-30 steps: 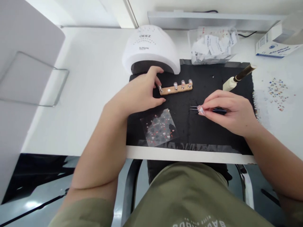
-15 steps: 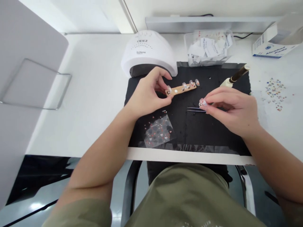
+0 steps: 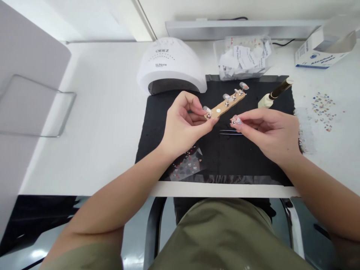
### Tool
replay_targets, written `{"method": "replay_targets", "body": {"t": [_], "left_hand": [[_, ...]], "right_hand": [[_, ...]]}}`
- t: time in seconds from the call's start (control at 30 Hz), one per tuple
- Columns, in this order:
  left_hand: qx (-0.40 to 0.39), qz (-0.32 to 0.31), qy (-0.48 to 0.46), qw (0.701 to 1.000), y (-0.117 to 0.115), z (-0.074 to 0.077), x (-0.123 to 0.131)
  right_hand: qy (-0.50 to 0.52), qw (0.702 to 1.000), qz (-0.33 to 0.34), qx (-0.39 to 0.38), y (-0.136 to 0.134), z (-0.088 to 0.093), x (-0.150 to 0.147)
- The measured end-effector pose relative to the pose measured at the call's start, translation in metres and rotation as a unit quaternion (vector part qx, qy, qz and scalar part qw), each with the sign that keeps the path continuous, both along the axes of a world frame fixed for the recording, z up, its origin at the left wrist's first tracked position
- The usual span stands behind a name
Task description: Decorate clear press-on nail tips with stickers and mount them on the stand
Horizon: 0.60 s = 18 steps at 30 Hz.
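Note:
My left hand [image 3: 185, 125] pinches the near end of a wooden nail display stand [image 3: 225, 108], tilted up to the right. Several clear, decorated false nails stand on small metal posts along it, and a bare white dot shows between them. Between the thumb and fingertips of my right hand [image 3: 270, 131] is a decorated false nail [image 3: 236, 120], apart from the stand. Tweezers [image 3: 229, 132] lie on the black mat just below that nail, partly covered by my right hand. Under my left wrist lies a clear sticker sheet [image 3: 187, 167], partly hidden.
A white nail lamp [image 3: 171, 63] stands behind the black mat [image 3: 225, 161]. To its right is a clear bin of alcohol pads [image 3: 243, 60]. A polish bottle [image 3: 266, 100] stands behind my right hand. Loose gems [image 3: 323, 108] and an alcohol pads box [image 3: 323, 48] sit at right.
My left hand has raised the stand off the mat, tilting its far end up. My right hand has moved slightly left with the false nail. The view has shifted a little.

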State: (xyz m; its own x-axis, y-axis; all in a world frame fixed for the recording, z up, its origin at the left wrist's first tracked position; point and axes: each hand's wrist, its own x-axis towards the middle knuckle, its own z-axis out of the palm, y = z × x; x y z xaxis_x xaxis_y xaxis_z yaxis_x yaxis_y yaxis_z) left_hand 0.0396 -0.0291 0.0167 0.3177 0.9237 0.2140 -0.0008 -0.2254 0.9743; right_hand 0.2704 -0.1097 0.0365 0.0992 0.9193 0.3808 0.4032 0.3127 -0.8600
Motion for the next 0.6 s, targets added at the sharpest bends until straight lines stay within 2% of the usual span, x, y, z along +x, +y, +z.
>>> {"method": "replay_targets", "body": {"t": [0.17,0.23,0.37,0.47,0.6], "left_hand": [[-0.028,-0.015,-0.03,0.999,-0.011,0.007,0.005],[-0.03,-0.011,-0.045,0.998,-0.014,0.007,0.007],[-0.014,0.013,-0.053,0.998,-0.014,0.007,0.009],[-0.001,0.03,-0.049,0.998,-0.016,0.008,0.009],[0.006,0.017,-0.064,0.998,-0.021,0.009,0.01]], "right_hand": [[-0.012,1.0,-0.002,0.008,-0.003,0.003,-0.003],[-0.006,1.0,-0.022,0.017,-0.004,0.004,-0.004],[0.043,0.996,-0.069,0.03,-0.004,0.006,-0.004],[0.057,0.995,-0.074,0.031,-0.004,0.006,-0.004],[0.04,0.996,-0.073,0.023,-0.002,0.003,-0.008]]}}
